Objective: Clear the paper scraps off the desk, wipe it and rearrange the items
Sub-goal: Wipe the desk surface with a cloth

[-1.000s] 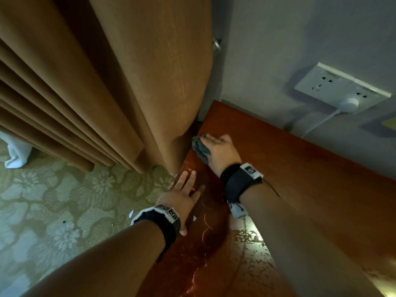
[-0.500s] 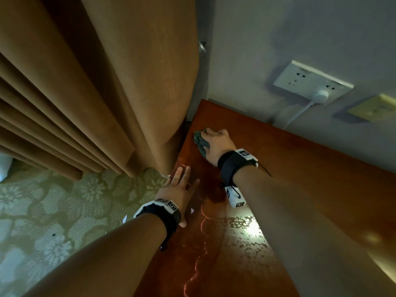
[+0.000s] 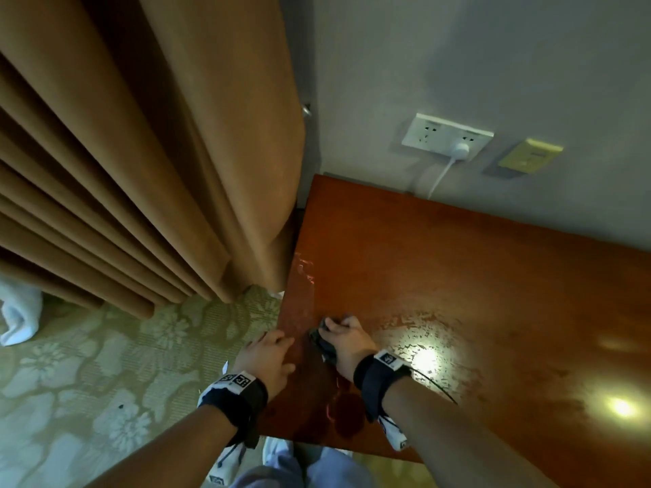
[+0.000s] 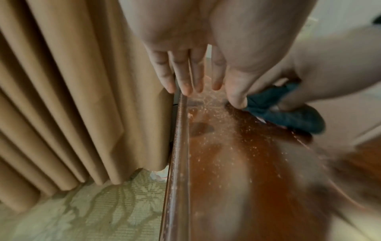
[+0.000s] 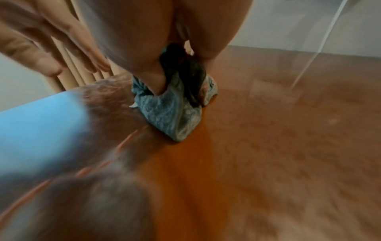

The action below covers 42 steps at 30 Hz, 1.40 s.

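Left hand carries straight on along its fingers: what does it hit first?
Probably the curtain: the left hand points along the desk edge, and a fold hangs against that edge just past the fingertips. Depth is unclear, so it may only brush it.

Both forearms reach forward side by side, left hand (image 3: 266, 357) palm down with fingers straight, right hand (image 3: 347, 338) just beside it, curled knuckles-up round a bunched cloth (image 3: 326, 348)

We are seeing only a sliver of the crumpled grey-blue cloth (image 3: 326, 350) under our right grip (image 3: 347, 341); blur is smearing the reddish-brown wooden table (image 5: 268, 163), and we are failing to identify a pale-blue shape (image 5: 37, 130).
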### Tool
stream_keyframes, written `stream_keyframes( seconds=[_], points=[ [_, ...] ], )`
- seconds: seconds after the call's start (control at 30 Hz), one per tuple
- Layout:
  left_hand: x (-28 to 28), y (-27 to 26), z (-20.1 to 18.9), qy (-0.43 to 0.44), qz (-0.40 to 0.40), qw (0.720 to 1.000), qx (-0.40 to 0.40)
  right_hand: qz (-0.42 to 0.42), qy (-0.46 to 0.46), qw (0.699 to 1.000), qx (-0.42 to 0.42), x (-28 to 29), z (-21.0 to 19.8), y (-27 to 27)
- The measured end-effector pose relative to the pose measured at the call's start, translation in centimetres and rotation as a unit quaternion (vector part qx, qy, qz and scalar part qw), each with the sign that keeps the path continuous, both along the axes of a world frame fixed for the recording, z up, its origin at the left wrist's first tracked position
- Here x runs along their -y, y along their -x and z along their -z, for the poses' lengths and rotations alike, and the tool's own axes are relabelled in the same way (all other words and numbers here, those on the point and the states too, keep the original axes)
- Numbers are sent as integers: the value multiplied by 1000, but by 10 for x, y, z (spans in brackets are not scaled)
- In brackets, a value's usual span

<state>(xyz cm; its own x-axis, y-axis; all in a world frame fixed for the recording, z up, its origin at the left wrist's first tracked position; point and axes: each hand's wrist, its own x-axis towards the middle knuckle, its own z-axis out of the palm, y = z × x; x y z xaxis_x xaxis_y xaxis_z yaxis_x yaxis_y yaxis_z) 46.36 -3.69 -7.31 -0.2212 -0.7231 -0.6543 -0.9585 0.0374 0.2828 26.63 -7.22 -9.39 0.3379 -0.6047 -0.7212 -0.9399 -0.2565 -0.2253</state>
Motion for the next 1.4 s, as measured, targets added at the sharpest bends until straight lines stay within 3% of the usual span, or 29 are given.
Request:
stream_keyframes(
  seconds=[0.1, 0.23, 0.3, 0.53, 0.8, 0.97, 1.17, 1.3, 1.4],
  points=[
    [-7, -7, -5, -31, 16, 999, 12, 31, -12, 999, 16, -27, 8, 3],
    [-2, 6, -7, -37, 121, 990, 64, -29, 12, 999, 10, -17, -2, 10],
    [-4, 15, -3, -58, 147, 983, 91, -17, 14, 1000, 7, -8, -3, 16],
    [-17, 31, 12, -91, 140, 975, 144, 69, 15, 997, 37, 55, 11, 40],
    [-20, 31, 15, -93, 133, 974, 160, 55, 51, 995, 61, 93, 18, 30],
    [-13, 28, 19, -112, 155, 969, 157, 70, 55, 991, 102, 61, 14, 23],
    [10, 21, 7, -146, 227, 952, 147, 45, -39, 994, 94, 4, 10, 15],
    [45, 13, -2, -105, 289, 946, 103, 169, -54, 975, 131, -5, 14, 6],
    [83, 13, -10, -97, 328, 938, 61, 279, 29, 946, 160, -16, 11, -7]
  ],
)
